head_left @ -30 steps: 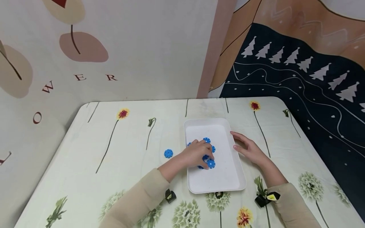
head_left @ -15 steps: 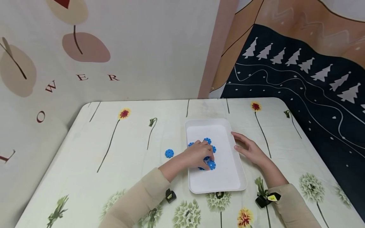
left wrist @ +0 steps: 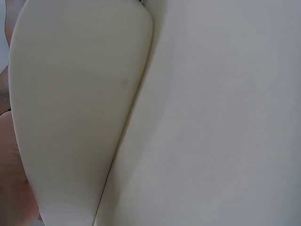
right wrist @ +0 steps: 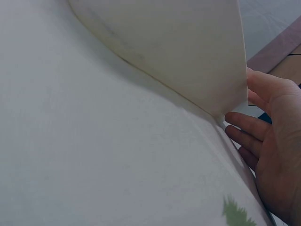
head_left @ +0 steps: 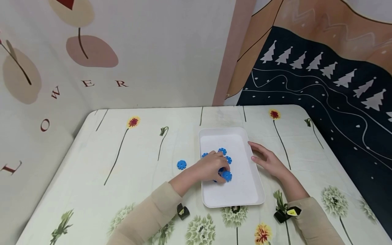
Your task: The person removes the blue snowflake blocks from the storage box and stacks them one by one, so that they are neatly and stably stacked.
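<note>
A white tray (head_left: 232,195) lies on the table and holds several blue snowflake discs with notched edges. My left hand (head_left: 212,167) reaches in over its left rim, fingers curled down among the discs. Its thumb and fingers pinch a blue snowflake disc (head_left: 227,176), while other discs are partly hidden beneath the hand. At the tray's right side, my right hand (head_left: 269,162) touches the rim with relaxed fingers. The right wrist view shows that hand (right wrist: 277,136) beside the tray wall (right wrist: 188,52). In the left wrist view, the tray wall (left wrist: 80,103) covers most of the hand.
One loose blue disc (head_left: 181,165) lies on the flowered tablecloth (head_left: 147,149), left of the tray. A pale printed wall (head_left: 162,58) rises behind the table, with a dark tree-patterned cloth (head_left: 294,78) at the right.
The head view has shifted slightly. The disc at my left thumb has moved a little and shows more of its face. My right hand stays on the rim.
</note>
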Motion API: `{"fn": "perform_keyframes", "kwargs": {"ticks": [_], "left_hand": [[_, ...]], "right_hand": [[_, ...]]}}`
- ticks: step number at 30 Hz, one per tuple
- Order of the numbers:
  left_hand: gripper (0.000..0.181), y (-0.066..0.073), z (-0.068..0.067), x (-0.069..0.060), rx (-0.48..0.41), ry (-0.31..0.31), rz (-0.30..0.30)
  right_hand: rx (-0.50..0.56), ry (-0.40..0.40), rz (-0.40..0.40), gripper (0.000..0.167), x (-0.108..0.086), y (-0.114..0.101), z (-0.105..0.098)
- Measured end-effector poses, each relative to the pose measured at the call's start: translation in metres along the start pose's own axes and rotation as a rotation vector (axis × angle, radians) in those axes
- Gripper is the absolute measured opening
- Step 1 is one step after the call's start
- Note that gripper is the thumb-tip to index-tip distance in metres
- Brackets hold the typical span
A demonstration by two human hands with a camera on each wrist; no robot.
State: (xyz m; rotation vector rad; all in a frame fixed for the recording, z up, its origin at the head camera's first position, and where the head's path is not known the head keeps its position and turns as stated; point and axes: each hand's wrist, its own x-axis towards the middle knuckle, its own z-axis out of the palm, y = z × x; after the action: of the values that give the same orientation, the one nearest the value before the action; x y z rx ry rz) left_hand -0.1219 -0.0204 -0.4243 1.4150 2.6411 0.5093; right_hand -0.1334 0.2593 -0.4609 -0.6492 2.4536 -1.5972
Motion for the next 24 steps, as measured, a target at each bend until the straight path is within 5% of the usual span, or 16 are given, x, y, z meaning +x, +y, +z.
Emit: {"fn": "perform_keyframes", "kwargs": {"ticks": [13, 24], "left_hand": [[0.032, -0.004, 0.000, -0.006, -0.187, 0.177, 0.049], [0.030, 0.000, -0.005, -0.017, -0.153, 0.314, 0.059]], "right_hand": [[-0.003, 0.001, -0.010, 0.053, 0.000, 0.001, 0.000], [0.006, 0.008, 0.004, 0.054, -0.001, 0.000, 0.001]]}}
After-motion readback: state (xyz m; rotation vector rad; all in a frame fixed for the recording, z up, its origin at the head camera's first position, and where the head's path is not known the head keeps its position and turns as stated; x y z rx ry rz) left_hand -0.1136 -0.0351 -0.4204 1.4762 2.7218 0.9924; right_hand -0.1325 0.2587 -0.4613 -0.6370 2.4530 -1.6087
